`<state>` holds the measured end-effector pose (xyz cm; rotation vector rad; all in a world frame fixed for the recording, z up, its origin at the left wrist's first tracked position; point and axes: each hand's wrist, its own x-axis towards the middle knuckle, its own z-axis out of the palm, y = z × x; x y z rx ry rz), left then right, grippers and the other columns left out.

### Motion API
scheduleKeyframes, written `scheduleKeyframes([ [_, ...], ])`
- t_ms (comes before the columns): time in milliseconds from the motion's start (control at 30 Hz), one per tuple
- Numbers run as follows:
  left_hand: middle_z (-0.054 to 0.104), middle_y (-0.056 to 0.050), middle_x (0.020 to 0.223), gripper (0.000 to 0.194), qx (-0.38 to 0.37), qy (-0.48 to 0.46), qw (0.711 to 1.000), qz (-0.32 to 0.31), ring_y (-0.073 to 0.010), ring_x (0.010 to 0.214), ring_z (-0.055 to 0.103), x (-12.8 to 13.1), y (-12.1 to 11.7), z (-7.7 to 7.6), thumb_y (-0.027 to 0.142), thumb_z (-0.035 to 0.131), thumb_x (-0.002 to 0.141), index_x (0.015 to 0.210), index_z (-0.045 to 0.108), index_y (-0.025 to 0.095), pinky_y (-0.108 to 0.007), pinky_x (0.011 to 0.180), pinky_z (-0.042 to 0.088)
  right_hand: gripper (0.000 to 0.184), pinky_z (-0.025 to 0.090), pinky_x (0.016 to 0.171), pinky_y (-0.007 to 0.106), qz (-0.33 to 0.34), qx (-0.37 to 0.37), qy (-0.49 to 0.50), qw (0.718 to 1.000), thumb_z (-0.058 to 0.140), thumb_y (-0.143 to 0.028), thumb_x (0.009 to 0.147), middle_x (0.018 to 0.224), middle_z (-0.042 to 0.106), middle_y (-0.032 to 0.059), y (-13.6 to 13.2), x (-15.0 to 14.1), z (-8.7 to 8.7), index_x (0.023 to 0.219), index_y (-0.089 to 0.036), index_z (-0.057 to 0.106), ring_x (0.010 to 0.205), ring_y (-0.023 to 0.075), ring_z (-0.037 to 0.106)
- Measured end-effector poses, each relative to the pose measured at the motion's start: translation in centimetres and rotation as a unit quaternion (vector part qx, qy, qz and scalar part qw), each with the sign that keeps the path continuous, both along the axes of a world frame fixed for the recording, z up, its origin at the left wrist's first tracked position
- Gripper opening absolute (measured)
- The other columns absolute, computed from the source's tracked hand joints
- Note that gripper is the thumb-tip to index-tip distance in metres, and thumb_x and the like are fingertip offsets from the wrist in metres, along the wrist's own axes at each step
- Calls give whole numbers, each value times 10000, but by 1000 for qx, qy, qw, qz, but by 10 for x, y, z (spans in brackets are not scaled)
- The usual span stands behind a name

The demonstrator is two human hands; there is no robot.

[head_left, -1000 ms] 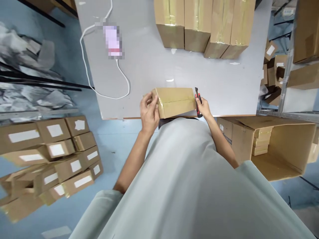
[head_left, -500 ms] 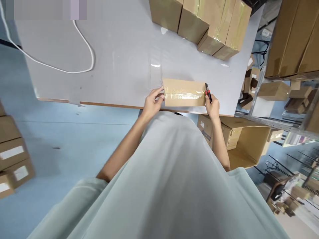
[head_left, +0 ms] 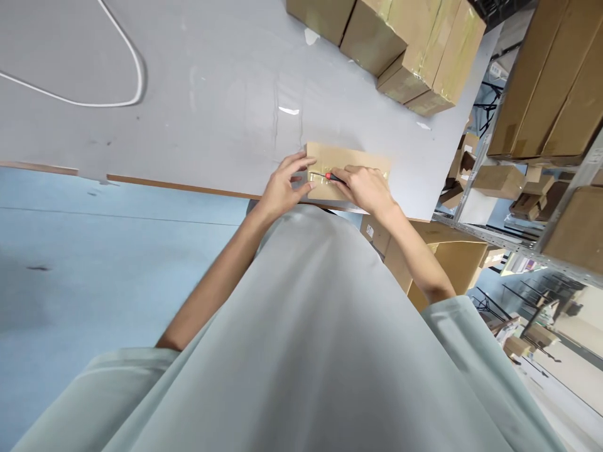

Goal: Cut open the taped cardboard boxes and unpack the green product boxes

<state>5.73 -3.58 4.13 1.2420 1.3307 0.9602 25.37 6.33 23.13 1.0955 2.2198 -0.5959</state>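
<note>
A small taped cardboard box (head_left: 330, 152) lies at the front edge of the table, with clear tape along its upper face. My left hand (head_left: 286, 183) steadies its left end, fingers over the top and thumb at the near side. Closed around a red and black utility knife (head_left: 333, 177), my right hand (head_left: 370, 187) is over the box's right part. The knife's blade points left along the taped seam, close to my left fingertips. Whether the blade has entered the tape is too small to tell.
Several taped cardboard boxes (head_left: 421, 56) stand in a row at the table's back right. A white cable (head_left: 139, 75) curves over the grey table (head_left: 207, 125) at left. Below the table at right is a large open carton (head_left: 456, 260). Shelving with cartons (head_left: 541, 81) rises at right.
My right hand has swung the knife from the box's right end onto its taped top. My left hand stays at the left end. The view has shifted right.
</note>
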Motion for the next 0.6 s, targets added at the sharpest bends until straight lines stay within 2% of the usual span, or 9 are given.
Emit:
scheduleKeyframes([
  [100,562,-133,1758,638,-13,-12,1000,2,-351,1428,715,0,1,1,617,809,1006,1576,713,345,-510,1135,672,434,481,897,357,29,-5,-22,999,430,-377,1253,1330,818,179,8,-8,-2,1521,-222,734,1175,330,767],
  [267,545,-139,1774,679,-24,-42,999,-1,-381,1536,635,0,2,3,671,832,979,1556,723,331,-538,1184,645,449,482,906,364,40,1,-27,999,397,-385,1269,1317,821,181,10,-12,-7,1503,-214,739,1159,318,771],
  [600,556,-137,1756,713,-33,-43,999,2,-376,1471,677,0,3,-2,705,843,954,1554,722,339,-554,1186,646,397,530,963,385,48,14,-54,997,424,-263,1240,1343,800,206,4,-19,-5,1509,-185,706,1223,329,758],
])
